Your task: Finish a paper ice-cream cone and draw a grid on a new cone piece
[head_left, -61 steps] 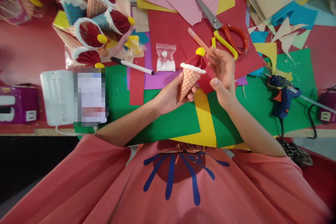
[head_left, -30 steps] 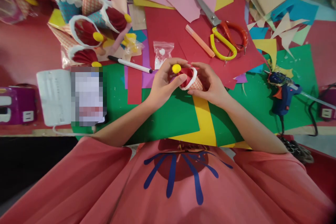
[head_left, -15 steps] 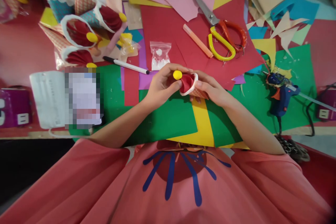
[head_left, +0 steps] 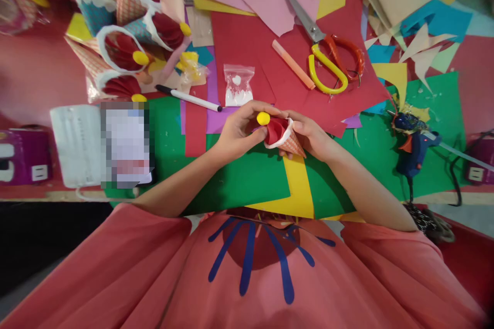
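A felt ice cream cone (head_left: pixel 294 145) is held between my two hands, its orange checked point tilted down to the right. Its top is red and folded, with a white rim and a yellow ball (head_left: pixel 263 119) at the upper left. The fingers and thumb of my left hand (head_left: pixel 241 131) close around the red top beside the ball. My right hand (head_left: pixel 312 136) grips the checked cone, thumb near the white rim and other fingers partly hidden behind it. Beneath the hands lie green felt sheets (head_left: pixel 239 180) and a yellow strip (head_left: pixel 299 185).
Scissors (head_left: pixel 316 36) and an orange stick (head_left: pixel 293 64) lie on red felt. A small zip bag (head_left: pixel 238 87) and a marker (head_left: pixel 189 97) are beyond my left hand. Several finished cones (head_left: pixel 131 5) crowd the upper left. A glue gun (head_left: pixel 415 149) with its cord lies right; a phone (head_left: pixel 127 144), left.
My right hand came in from the right and took hold of the cone. My left hand shifted from the cone's body to its red top, and the cone swung over to point right.
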Motion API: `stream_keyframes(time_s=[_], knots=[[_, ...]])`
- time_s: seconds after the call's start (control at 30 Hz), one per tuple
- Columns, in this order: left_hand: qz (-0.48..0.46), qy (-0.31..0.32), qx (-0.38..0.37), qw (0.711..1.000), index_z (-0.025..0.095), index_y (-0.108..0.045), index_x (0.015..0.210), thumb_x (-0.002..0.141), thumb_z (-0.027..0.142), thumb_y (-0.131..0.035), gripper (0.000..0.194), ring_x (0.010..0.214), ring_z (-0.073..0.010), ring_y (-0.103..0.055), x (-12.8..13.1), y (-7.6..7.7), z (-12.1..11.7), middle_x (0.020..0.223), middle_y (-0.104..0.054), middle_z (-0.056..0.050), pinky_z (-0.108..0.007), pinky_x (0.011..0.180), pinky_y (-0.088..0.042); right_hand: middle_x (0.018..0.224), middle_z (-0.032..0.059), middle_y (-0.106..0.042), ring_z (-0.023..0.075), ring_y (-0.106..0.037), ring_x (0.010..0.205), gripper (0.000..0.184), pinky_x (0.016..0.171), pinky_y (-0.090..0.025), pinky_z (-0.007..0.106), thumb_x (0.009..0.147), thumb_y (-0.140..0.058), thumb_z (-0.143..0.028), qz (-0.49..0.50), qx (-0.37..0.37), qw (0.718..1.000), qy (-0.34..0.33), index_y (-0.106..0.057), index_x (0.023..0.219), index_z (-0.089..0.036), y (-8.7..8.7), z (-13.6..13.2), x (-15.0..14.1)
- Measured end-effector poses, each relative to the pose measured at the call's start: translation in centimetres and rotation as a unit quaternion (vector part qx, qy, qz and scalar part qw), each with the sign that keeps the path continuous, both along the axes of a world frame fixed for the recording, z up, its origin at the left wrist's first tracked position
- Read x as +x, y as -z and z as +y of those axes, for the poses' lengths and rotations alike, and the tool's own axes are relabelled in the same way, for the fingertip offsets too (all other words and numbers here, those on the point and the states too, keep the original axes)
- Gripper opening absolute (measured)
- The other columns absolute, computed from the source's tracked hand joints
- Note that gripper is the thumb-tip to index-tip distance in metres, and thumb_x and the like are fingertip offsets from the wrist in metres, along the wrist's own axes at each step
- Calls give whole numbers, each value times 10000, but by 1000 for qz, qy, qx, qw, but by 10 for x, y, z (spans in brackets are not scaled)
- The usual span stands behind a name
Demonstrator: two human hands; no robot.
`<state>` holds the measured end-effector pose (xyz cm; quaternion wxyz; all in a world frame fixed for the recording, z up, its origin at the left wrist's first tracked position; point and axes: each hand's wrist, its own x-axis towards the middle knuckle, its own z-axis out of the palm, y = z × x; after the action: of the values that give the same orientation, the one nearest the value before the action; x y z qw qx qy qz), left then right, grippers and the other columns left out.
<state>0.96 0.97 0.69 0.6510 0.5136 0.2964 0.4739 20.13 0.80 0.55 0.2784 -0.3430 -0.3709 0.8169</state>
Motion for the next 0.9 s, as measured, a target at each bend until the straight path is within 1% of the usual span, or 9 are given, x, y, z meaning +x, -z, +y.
stream_keyframes(time_s=[0.1, 0.23, 0.3, 0.37, 0.43, 0.53, 0.7, 0.8, 0.9], knots=[[18, 27, 89, 995, 223, -636, 1090, 862, 319, -715, 260, 1045, -186, -698, -2, 6, 1, 1060, -723, -40, -286, 864, -580, 722, -6, -696, 145, -669, 527, 607, 382, -482, 194, 741, -709, -564, 10, -6, 1000, -22, -519, 1143, -151, 0, 0, -2], [42, 33, 143, 988, 257, -607, 1165, 921, 291, -637, 248, 1075, -180, -694, -2, 7, 1, 1127, -715, -36, -291, 882, -589, 730, -6, -684, 113, -637, 494, 573, 352, -405, 169, 777, -685, -537, 22, 2, 999, -33, -525, 1152, -135, -1, -2, -4], [48, 23, 152, 987, 266, -602, 1186, 924, 339, -628, 273, 1140, -196, -669, -2, 6, 1, 1176, -698, -43, -310, 927, -581, 728, -11, -670, 93, -608, 484, 545, 362, -385, 167, 795, -671, -529, 15, 17, 1000, -19, -528, 1149, -140, -3, -3, -4], [59, 0, 157, 986, 264, -598, 1204, 908, 421, -637, 337, 1199, -214, -635, -2, 7, 1, 1228, -673, -53, -332, 978, -562, 771, -14, -660, 80, -598, 522, 518, 413, -415, 171, 802, -674, -514, 1, 45, 999, 3, -526, 1148, -158, -4, -4, -5], [81, -24, 161, 983, 259, -595, 1203, 875, 469, -668, 397, 1170, -208, -646, -2, 9, 2, 1208, -675, -53, -324, 971, -562, 847, -15, -646, 79, -606, 611, 491, 495, -465, 179, 793, -696, -498, -15, 74, 997, 28, -522, 1133, -190, -5, -4, -5], [106, -34, 158, 981, 248, -586, 1188, 861, 411, -705, 384, 1056, -172, -691, -2, 11, 3, 1104, -703, -38, -284, 902, -578, 896, -12, -631, 95, -615, 699, 511, 566, -499, 200, 777, -710, -518, -18, 100, 994, 30, -504, 1135, -216, -2, -4, -5], [72, -16, 149, 986, 244, -582, 1175, 895, 322, -676, 305, 1063, -168, -693, -2, 10, 3, 1092, -715, -44, -292, 920, -569, 891, -2, -659, 114, -651, 636, 488, 492, -485, 204, 821, -633, -552, 5, 54, 998, 16, -497, 1148, -217, 4, -2, -2], [70, -8, 148, 987, 235, -592, 1159, 894, 321, -678, 291, 1048, -171, -698, -2, 10, 1, 1071, -726, -49, -297, 909, -570, 869, -17, -665, 112, -661, 626, 450, 483, -493, 194, 803, -673, -511, 9, 35, 999, 19, -511, 1106, -220, 2, -3, -1], [72, -6, 155, 985, 233, -609, 1152, 883, 302, -696, 291, 1047, -159, -696, -2, 9, 1, 1068, -730, -52, -263, 887, -565, 865, -23, -667, 109, -670, 645, 447, 505, -512, 191, 781, -712, -490, 6, 29, 999, 24, -522, 1076, -214, -2, -3, -2]])
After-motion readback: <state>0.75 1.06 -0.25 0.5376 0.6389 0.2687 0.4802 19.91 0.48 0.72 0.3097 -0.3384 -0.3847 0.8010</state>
